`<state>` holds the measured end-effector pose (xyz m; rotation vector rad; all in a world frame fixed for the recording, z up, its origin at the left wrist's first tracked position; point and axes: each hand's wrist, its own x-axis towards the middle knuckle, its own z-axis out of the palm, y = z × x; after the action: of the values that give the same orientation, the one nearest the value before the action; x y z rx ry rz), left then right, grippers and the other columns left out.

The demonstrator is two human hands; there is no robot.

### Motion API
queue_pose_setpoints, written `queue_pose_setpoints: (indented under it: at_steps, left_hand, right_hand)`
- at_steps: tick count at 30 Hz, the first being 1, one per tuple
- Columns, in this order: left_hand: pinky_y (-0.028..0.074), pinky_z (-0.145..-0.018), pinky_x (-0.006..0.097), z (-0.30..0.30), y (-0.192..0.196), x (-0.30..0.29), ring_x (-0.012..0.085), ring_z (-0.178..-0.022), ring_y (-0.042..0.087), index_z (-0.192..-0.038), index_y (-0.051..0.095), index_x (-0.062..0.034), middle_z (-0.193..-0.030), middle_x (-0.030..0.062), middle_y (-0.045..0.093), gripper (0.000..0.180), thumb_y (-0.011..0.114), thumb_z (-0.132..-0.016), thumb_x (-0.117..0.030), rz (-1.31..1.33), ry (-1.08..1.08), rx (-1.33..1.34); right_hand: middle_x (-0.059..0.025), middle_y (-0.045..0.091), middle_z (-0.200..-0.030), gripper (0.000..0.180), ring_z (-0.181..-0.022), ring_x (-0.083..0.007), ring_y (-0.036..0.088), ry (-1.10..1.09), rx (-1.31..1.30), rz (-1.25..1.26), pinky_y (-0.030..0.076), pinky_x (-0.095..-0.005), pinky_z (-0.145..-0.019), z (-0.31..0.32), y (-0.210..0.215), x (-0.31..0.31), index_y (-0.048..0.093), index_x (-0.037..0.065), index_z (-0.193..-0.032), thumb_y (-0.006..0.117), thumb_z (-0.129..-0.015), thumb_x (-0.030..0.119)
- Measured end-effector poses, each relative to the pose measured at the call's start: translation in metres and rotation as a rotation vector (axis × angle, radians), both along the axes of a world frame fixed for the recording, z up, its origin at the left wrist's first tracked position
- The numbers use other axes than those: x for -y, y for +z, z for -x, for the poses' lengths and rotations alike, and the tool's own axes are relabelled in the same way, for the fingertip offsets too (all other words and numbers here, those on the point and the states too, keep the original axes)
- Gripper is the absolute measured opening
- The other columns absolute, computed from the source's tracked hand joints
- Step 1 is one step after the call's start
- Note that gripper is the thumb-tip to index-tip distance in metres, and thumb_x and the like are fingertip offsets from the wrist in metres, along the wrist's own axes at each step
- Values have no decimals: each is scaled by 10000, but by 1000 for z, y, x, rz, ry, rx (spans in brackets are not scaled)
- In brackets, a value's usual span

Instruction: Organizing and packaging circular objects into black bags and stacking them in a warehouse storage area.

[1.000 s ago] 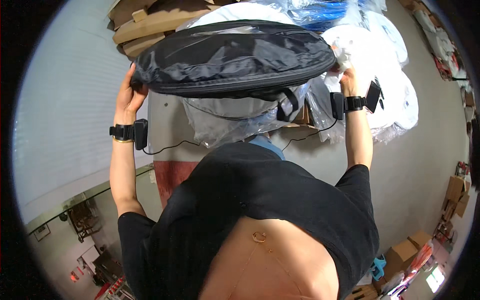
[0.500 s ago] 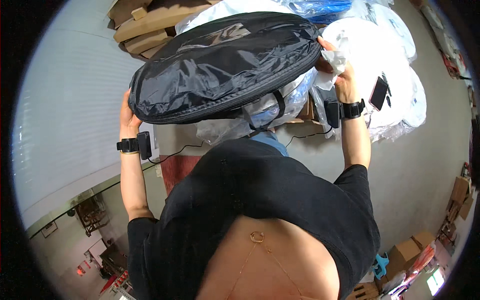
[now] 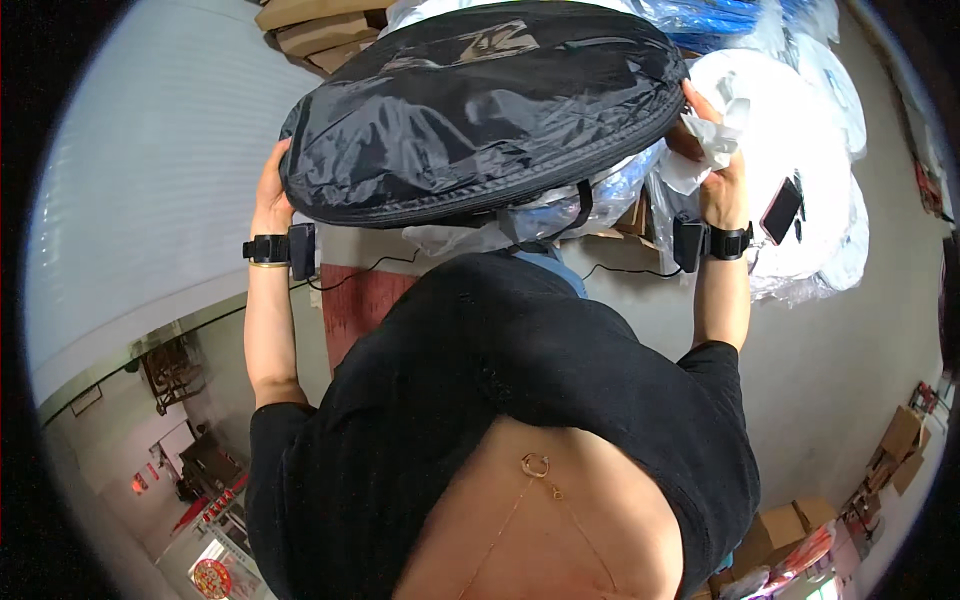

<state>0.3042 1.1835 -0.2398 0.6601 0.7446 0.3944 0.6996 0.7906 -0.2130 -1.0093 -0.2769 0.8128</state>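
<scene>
A large, flat, round black fabric bag [image 3: 480, 110] with a zip seam along its rim is held up in front of me, its broad face tilted toward the camera. My left hand [image 3: 270, 190] grips its left edge. My right hand [image 3: 712, 150] grips its right edge, with a crumpled piece of white plastic [image 3: 712, 135] bunched against the fingers. A black strap [image 3: 580, 205] hangs from the bag's lower rim. Both wrists carry black bands with small boxes and thin cables.
Cardboard boxes [image 3: 320, 30] are stacked behind the bag at the upper left. White plastic-wrapped bundles [image 3: 810, 120] and blue wrapped goods [image 3: 720, 15] lie to the right, with a dark phone [image 3: 780, 210] on one bundle. More boxes [image 3: 900, 445] sit on the grey floor at the lower right.
The bag has tipped from nearly edge-on to face-on. My right hand rose with its edge while my left hand dropped lower.
</scene>
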Motion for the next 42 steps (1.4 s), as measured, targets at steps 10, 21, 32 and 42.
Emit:
queue_pose_setpoints:
  at_steps: [10,21,32,42]
  left_hand:
    - [487,-876,394,11,-24,28,266,-1008,583,-1158,536,-3,-1148,143,579,378,436,-925,-283,-88,-27,-165]
    - [492,-794,343,23,-32,48,220,-914,584,-1152,534,-16,-1066,96,603,330,438,-926,-236,-20,37,-475]
    - [521,-814,369,34,-36,50,233,-935,614,-1148,549,-18,-1077,117,615,390,528,-895,-314,113,27,-522]
    - [520,-813,397,30,-38,69,260,-933,616,-1143,543,6,-1075,148,610,396,562,-879,-288,145,52,-481]
  right_hand:
    - [6,583,-701,162,-574,-58,530,287,-162,29,398,-177,-489,3,-24,-13,585,64,-865,617,-852,222]
    - [30,564,-853,301,-760,-36,489,343,-107,-1,389,-182,-674,56,-17,-7,519,7,-1123,569,-881,181]
    - [17,551,-977,329,-854,-36,447,386,168,19,362,-200,-759,70,-16,1,498,1,-1160,555,-888,177]
    - [56,518,-794,287,-712,-33,428,437,180,102,350,-199,-640,75,-9,6,518,31,-1124,571,-863,138]
